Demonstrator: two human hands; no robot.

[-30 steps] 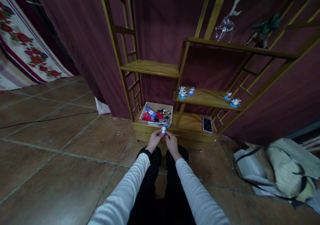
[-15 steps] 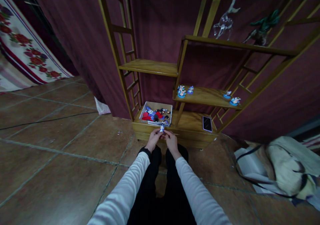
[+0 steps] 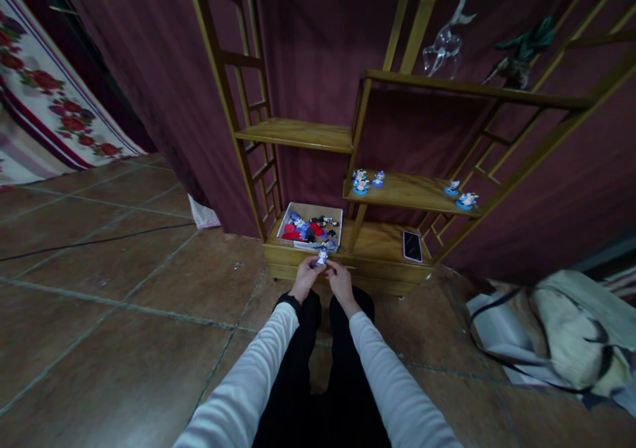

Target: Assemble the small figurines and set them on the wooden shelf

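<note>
A small purple-and-white figurine (image 3: 322,256) is held upright between my two hands, just in front of the shelf unit's drawer base. My left hand (image 3: 305,277) has its fingers closed on the figurine's left side. From the right, my right hand (image 3: 340,281) pinches it low down near the base. Right behind the figurine stands an open cardboard box (image 3: 318,208) with a jumble of red, purple and black figurine pieces in it.
Several small figurines stand on the middle shelf (image 3: 405,191), grouped at its left and right ends. A phone (image 3: 412,246) lies on the lower board. Higher up are a clear glass deer (image 3: 444,50) and a green statue (image 3: 521,54). A pale bag (image 3: 571,322) rests on the floor at right.
The figurine shows slightly more upright and fuller between my fingers than before. Both hands stay in nearly the same place, and the box and shelves are unchanged.
</note>
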